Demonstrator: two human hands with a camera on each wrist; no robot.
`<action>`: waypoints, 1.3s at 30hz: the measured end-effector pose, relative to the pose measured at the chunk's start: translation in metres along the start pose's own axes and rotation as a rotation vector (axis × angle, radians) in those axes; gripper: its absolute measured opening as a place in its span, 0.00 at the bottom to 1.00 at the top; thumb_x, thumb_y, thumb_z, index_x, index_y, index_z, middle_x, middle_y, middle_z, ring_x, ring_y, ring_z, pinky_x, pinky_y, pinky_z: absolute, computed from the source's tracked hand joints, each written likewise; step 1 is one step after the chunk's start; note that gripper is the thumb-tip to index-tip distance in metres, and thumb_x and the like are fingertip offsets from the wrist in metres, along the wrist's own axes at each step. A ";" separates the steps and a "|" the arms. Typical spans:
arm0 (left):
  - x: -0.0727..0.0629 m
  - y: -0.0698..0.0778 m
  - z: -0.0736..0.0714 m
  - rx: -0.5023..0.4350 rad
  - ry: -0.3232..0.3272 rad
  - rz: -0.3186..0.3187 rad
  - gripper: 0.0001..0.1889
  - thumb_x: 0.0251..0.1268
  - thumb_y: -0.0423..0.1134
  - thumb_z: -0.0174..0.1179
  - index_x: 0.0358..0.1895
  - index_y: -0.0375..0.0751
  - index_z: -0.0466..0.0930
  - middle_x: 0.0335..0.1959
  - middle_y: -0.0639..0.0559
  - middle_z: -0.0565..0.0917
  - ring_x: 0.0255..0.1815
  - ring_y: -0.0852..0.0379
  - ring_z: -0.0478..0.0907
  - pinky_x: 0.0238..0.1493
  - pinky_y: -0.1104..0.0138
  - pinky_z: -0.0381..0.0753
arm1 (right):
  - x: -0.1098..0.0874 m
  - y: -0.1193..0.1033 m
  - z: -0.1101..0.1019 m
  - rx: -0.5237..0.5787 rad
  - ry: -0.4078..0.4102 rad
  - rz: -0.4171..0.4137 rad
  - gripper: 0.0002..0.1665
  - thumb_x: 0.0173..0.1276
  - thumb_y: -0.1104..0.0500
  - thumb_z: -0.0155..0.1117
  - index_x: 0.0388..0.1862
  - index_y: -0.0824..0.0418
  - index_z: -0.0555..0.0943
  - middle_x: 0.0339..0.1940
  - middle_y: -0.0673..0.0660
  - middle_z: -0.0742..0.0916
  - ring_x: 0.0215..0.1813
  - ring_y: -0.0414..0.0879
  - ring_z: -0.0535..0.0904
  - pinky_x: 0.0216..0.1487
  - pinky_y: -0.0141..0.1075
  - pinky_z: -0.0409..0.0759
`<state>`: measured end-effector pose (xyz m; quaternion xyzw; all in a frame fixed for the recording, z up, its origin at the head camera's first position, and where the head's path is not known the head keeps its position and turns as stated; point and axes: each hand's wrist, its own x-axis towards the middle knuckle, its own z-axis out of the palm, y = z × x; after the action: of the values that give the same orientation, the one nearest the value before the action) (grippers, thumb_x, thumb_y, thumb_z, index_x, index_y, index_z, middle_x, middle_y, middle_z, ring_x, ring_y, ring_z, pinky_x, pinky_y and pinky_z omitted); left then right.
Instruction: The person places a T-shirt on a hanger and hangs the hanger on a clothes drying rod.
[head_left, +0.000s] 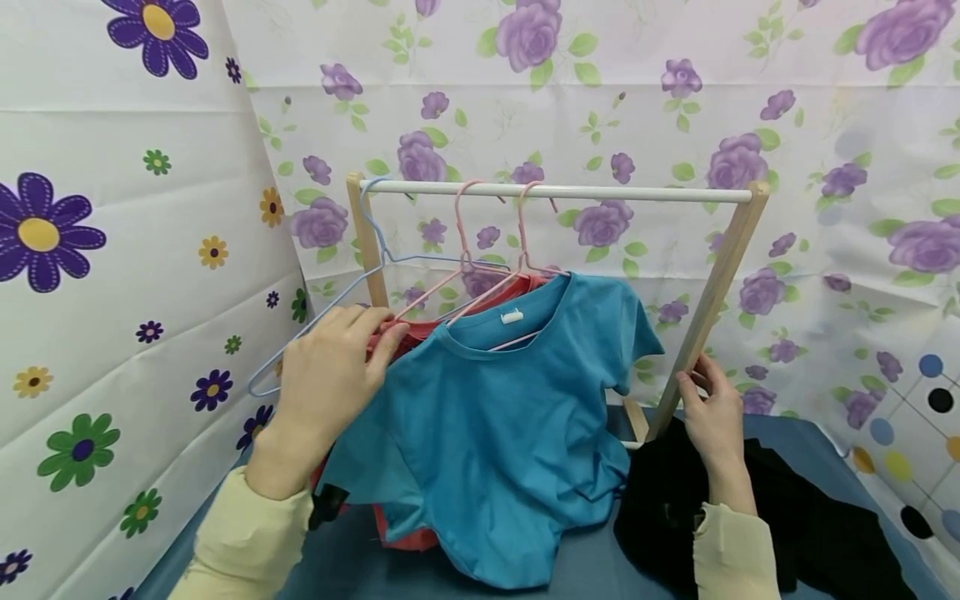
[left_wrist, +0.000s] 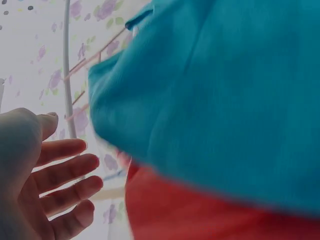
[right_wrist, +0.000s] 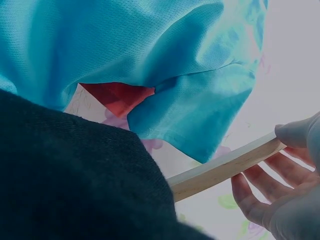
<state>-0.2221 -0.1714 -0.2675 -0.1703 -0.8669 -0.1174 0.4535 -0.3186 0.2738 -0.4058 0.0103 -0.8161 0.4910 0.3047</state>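
Your left hand (head_left: 330, 375) lay with relaxed, straight fingers against the red shirt's (head_left: 420, 333) shoulder, beside the blue T-shirt (head_left: 487, 417) on its pink hanger (head_left: 517, 250). Your right hand (head_left: 712, 417) pinched the rack's wooden post (head_left: 708, 308).

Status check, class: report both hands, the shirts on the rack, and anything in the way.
Left hand open at red shirt. Right hand holds rack post. Blue shirt overlaps red. Black garment lies beside.
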 end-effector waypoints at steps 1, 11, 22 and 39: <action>0.001 -0.003 -0.003 0.006 -0.001 0.007 0.16 0.66 0.48 0.64 0.45 0.38 0.85 0.39 0.44 0.86 0.40 0.45 0.81 0.25 0.52 0.81 | 0.000 0.000 0.000 -0.004 0.000 0.001 0.28 0.77 0.53 0.54 0.73 0.56 0.67 0.62 0.59 0.79 0.61 0.53 0.76 0.49 0.32 0.75; 0.018 -0.032 -0.025 0.045 -0.117 0.010 0.14 0.68 0.44 0.62 0.46 0.36 0.84 0.45 0.40 0.84 0.46 0.41 0.78 0.35 0.47 0.81 | 0.001 0.002 -0.003 -0.014 0.007 0.011 0.28 0.77 0.52 0.54 0.73 0.56 0.68 0.62 0.58 0.79 0.61 0.53 0.76 0.49 0.33 0.76; 0.015 -0.062 -0.018 0.024 -0.309 -0.149 0.21 0.72 0.46 0.58 0.60 0.35 0.74 0.51 0.35 0.79 0.38 0.38 0.79 0.29 0.46 0.78 | 0.000 0.003 -0.001 -0.005 0.014 0.001 0.28 0.77 0.53 0.54 0.72 0.57 0.68 0.62 0.59 0.79 0.60 0.53 0.77 0.50 0.34 0.76; 0.006 -0.080 -0.014 0.050 -0.392 -0.207 0.17 0.73 0.48 0.56 0.50 0.38 0.77 0.15 0.50 0.73 0.15 0.52 0.69 0.10 0.64 0.64 | 0.000 0.001 0.001 0.010 0.000 0.009 0.28 0.77 0.53 0.54 0.73 0.58 0.68 0.63 0.59 0.78 0.61 0.53 0.76 0.54 0.47 0.76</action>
<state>-0.2473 -0.2486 -0.2584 -0.0887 -0.9539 -0.1067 0.2661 -0.3190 0.2735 -0.4069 0.0082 -0.8136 0.4965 0.3025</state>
